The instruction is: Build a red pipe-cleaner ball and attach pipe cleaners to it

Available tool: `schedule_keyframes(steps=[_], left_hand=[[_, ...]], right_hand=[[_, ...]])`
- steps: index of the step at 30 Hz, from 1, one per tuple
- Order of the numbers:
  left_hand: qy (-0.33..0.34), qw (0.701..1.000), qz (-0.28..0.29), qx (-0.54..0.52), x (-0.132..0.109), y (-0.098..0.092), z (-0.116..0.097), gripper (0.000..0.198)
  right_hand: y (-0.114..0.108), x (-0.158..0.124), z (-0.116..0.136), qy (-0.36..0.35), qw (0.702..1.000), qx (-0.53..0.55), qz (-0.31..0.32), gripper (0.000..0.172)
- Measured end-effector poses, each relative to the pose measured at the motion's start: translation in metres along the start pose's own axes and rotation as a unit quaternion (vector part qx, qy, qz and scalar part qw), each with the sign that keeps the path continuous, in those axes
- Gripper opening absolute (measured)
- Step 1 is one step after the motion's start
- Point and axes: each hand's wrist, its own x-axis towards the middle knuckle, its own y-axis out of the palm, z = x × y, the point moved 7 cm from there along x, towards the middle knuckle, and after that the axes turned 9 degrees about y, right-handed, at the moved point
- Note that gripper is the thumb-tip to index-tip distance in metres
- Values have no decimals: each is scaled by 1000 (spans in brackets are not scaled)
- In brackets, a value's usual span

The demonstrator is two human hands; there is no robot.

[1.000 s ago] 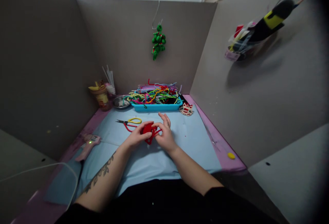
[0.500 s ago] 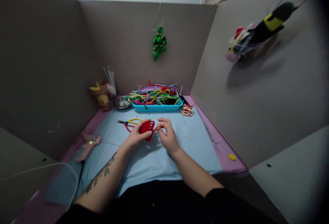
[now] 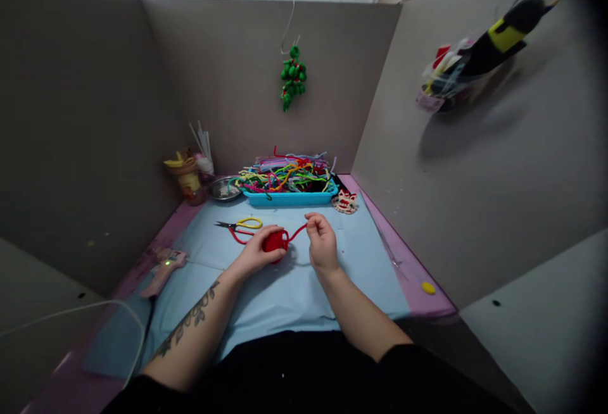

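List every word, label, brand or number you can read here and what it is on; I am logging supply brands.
No text reads clearly anywhere.
Yellow label on the cup: blurred, unreadable.
Small mark on the pink glue gun by its green light: too small to read.
Bag hung on the right wall: contents blurred.
The red bundle in the left hand, with its strand pinched by the right hand, bears no print.

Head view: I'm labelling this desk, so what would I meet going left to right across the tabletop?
Pink glue gun → metal dish → red pipe-cleaner bundle → right hand → small yellow blob.
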Motion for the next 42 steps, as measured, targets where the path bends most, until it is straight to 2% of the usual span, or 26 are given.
schedule_keyframes(steps=[4,6,9,10,12,13,15,16,18,19,21,23,25,29,33,36,38,40,42], left_hand=[[-48,998,-29,-14,0,-6,8,56],[-80,995,-38,-44,-1,-7,12,60],[-106,987,-57,-104,-2,-7,15,65],[-107,984,-64,-126,-2,-8,15,66],[-108,978,-78,-161,-3,-9,16,68],[-107,977,-84,-166,-3,-9,16,67],[-98,981,-93,-140,-2,-12,16,66],[-87,985,-96,-115,-2,-13,16,64],[-54,992,-96,-63,0,-14,13,61],[-35,994,-95,-40,0,-14,13,59],[-3,996,-94,1,2,-15,12,56],[20,995,-92,40,2,-15,12,55],[40,993,-82,71,2,-14,10,54],[54,993,-43,92,1,-6,5,54],[51,996,-8,69,0,1,0,55],[52,998,16,43,-1,6,-5,55],[50,998,26,31,-1,8,-7,56],[41,999,22,20,-1,8,-7,57],[16,1000,-6,-2,0,4,-4,57]], right_hand=[[-3,4,-13,70,994,82,-22,23],[2,4,-16,107,987,117,0,28],[11,3,-19,149,973,168,48,47],[12,3,-20,158,972,165,52,52],[9,2,-21,155,982,99,41,49],[7,1,-18,132,990,39,33,44],[8,-4,-2,29,994,-104,33,39],[12,-8,9,-41,983,-172,44,40],[24,-20,24,-150,942,-289,82,42],[30,-24,27,-177,919,-335,105,36],[41,-29,24,-185,885,-401,149,19],[46,-30,17,-167,871,-428,175,12],[47,-28,12,-147,880,-413,184,11],[42,-19,7,-84,939,-281,179,15],[28,-7,-4,10,980,-161,120,18],[20,-1,-10,40,988,-124,84,19],[20,1,-11,41,988,-122,86,20],[20,0,-9,31,987,-130,86,19],[14,0,-5,19,989,-140,46,27]])
